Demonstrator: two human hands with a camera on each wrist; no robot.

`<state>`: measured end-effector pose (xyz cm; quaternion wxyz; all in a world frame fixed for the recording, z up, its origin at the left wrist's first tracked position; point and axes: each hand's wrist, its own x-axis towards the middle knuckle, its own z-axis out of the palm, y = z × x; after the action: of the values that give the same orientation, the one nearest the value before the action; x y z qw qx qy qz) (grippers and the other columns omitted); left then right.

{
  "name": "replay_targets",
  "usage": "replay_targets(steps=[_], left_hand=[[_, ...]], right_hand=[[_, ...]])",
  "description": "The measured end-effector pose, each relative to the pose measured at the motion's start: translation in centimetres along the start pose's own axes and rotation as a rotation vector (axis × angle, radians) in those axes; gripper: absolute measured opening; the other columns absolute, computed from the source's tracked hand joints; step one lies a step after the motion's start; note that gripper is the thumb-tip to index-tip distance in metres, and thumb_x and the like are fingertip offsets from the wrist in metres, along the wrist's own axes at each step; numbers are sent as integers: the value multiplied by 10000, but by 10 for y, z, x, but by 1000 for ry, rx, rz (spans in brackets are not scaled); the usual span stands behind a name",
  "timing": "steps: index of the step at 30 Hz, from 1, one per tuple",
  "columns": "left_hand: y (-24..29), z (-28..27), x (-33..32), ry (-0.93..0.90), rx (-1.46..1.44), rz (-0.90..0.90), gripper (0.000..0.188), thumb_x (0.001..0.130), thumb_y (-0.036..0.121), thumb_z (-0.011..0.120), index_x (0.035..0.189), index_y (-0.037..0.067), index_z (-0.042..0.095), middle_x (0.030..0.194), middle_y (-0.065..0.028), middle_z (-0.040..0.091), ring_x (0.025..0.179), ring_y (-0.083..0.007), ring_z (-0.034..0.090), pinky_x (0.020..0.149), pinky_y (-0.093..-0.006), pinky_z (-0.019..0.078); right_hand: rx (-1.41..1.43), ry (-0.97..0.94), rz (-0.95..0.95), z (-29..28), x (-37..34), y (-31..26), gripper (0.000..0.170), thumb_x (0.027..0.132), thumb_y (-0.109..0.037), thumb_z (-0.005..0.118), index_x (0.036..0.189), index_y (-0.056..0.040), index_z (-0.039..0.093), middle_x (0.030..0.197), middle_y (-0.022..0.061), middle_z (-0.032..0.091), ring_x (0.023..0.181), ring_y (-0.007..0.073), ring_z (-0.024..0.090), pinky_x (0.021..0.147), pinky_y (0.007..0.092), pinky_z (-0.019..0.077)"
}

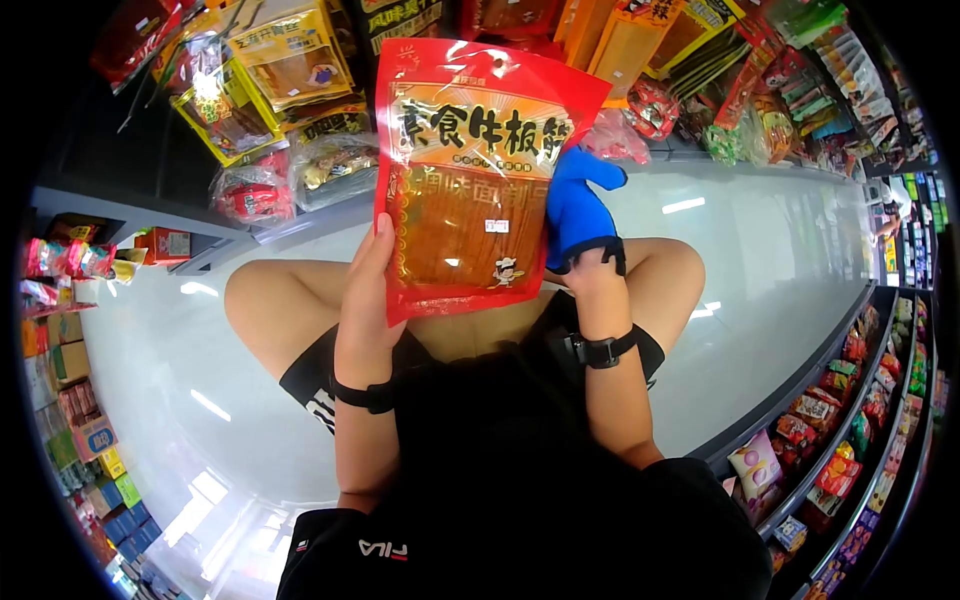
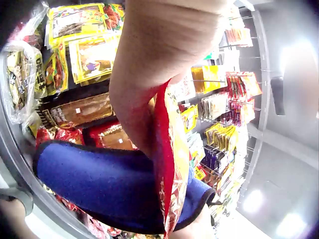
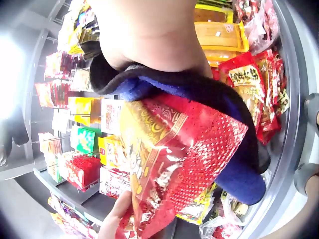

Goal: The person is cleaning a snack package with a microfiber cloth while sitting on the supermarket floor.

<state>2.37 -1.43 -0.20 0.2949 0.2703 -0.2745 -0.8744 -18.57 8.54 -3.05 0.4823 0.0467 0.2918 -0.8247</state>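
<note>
Upright in front of me is a large red snack packet (image 1: 470, 185) of brown strips with a clear window, a small price sticker and a cartoon chef. My bare left hand (image 1: 372, 265) grips its lower left edge, thumb on the front, fingers hidden behind. On my right hand (image 1: 585, 215) is a blue mitt with a black cuff; it lies against the packet's right edge, partly covered by it. In the left wrist view the blue mitt (image 2: 94, 181) stretches flat beyond the packet. The right wrist view shows the packet's dotted red surface (image 3: 197, 154) over the mitt.
A shelf of bagged snacks (image 1: 295, 60) spans the far side, close beyond the packet. Lower shelves with colourful packets (image 1: 820, 440) stand at the right. Stacked boxes (image 1: 100, 440) line the left. My crossed legs (image 1: 280, 300) rest on the glossy floor (image 1: 185, 330).
</note>
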Motion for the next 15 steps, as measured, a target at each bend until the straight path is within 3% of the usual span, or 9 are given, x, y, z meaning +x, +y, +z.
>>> replay_targets(steps=[2, 4, 5, 7, 10, 11, 13, 14, 15], left_hand=[[-5, -3, 4, 20, -28, -23, 447, 1066, 299, 444, 1402, 4, 456, 1351, -122, 570, 1228, -222, 564, 1047, -374, 449], [-7, -8, 8, 66, 143, 117, 435, 1060, 286, 463, 1383, -5, 473, 1349, -137, 572, 1238, -224, 554, 1050, -353, 444], [-11, -15, 13, 69, 145, 121, 435, 1060, 286, 463, 1383, -5, 473, 1349, -137, 572, 1238, -224, 554, 1050, -353, 444], [-15, -28, 22, 200, 380, 402, 403, 1057, 252, 468, 1346, -24, 518, 1358, -155, 569, 1267, -233, 531, 1066, -360, 426], [-13, -34, 23, 201, 364, 515, 414, 1065, 277, 439, 1305, -37, 563, 1397, -179, 537, 1313, -249, 487, 1116, -391, 362], [-13, -34, 24, 203, 363, 520, 414, 1065, 277, 439, 1305, -37, 563, 1397, -179, 537, 1313, -249, 487, 1116, -391, 362], [-19, -28, 26, -24, 546, 501, 450, 1076, 314, 387, 1281, -27, 597, 1408, -184, 527, 1341, -241, 457, 1159, -424, 282], [-25, -14, 22, 135, 634, 428, 488, 1082, 345, 345, 1334, -16, 555, 1405, -168, 531, 1362, -236, 430, 1179, -406, 233], [-36, 5, 20, 157, 469, 364, 478, 1079, 335, 355, 1364, -7, 528, 1394, -149, 542, 1339, -231, 457, 1159, -392, 273]], right_hand=[[-342, 65, -104, -20, 1, 5, 380, 962, -327, 430, 1186, -43, 546, 1009, 113, 543, 953, 255, 551, 825, 379, 461], [-499, 65, -163, -34, 0, 15, 391, 989, -335, 426, 1223, -45, 545, 1054, 110, 564, 975, 233, 564, 844, 359, 473], [-511, 69, -193, -36, 1, 17, 396, 1002, -339, 424, 1241, -46, 544, 1077, 108, 575, 986, 222, 571, 853, 349, 479], [-533, 74, -222, -38, 4, 19, 407, 1029, -348, 421, 1278, -49, 543, 1122, 105, 596, 1008, 201, 584, 872, 329, 491], [-508, 78, -217, -32, 1, 23, 423, 1046, -356, 418, 1322, -53, 520, 1184, 95, 592, 1054, 190, 577, 912, 322, 483], [-491, 73, -201, -26, -3, 25, 429, 1047, -359, 417, 1335, -55, 509, 1203, 91, 585, 1072, 190, 570, 927, 324, 476], [-446, 64, -138, -12, -15, 29, 442, 1050, -363, 416, 1361, -58, 486, 1242, 82, 571, 1107, 189, 557, 957, 328, 461], [-416, 59, -92, -2, -23, 32, 449, 1052, -366, 415, 1374, -59, 475, 1261, 78, 564, 1124, 189, 550, 972, 329, 454], [-386, 66, -32, 9, -33, 36, 457, 1053, -368, 414, 1387, -61, 464, 1281, 73, 556, 1142, 189, 543, 987, 331, 447]])
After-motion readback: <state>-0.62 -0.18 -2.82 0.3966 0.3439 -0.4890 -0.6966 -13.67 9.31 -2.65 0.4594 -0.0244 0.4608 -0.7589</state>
